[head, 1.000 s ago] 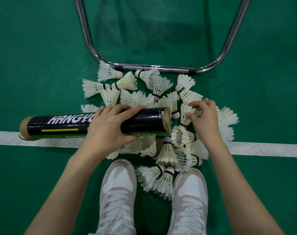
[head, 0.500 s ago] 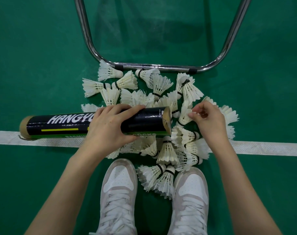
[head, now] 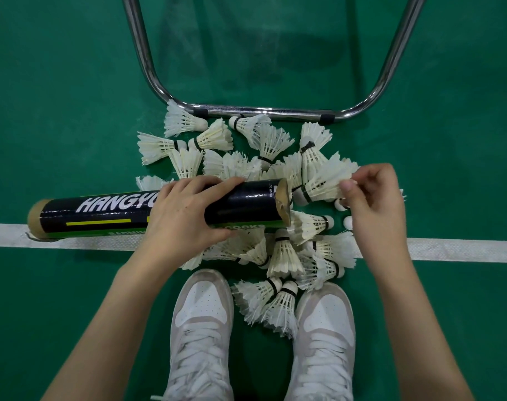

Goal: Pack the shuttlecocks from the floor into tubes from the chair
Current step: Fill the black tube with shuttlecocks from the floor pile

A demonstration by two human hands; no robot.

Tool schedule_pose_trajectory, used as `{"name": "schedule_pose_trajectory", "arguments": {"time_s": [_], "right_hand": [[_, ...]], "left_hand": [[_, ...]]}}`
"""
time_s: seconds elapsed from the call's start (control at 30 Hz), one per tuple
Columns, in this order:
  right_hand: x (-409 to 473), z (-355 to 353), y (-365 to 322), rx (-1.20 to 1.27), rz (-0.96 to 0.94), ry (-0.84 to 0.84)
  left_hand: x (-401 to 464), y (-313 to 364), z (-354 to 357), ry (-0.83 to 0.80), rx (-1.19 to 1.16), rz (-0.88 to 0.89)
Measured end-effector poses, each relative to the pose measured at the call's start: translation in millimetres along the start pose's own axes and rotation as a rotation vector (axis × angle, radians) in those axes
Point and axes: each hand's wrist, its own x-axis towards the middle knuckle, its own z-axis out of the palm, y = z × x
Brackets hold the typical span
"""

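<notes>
The left hand [head: 185,215] grips the black tube [head: 107,212] lying level; the right hand [head: 373,198] pinches a shuttlecock [head: 321,183] by its feathers, cork just beside the tube's open mouth, whose inside is hidden.

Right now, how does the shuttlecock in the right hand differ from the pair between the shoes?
The held shuttlecock is off the floor, pinched by its feathers in the right hand, cork pointing left at the tube mouth. The pair lies untouched on the floor, corks pointing up the frame. All are white-feathered with a dark band.
</notes>
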Motion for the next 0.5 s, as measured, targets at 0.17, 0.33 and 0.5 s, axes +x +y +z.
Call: {"name": "schedule_pose_trajectory", "arguments": {"time_s": [0.17, 0.33, 0.5], "right_hand": [[-15, 9, -13, 0.064, 0.014, -0.024], [-34, 28, -13, 0.238, 0.118, -0.092], [-46, 40, -12, 0.294, 0.13, -0.135]], "left_hand": [[0, 0, 0, 0.0, -0.006, -0.012], [0, 3, 2, 0.033, -0.009, 0.014], [1, 4, 3, 0.057, -0.022, 0.028]]}}
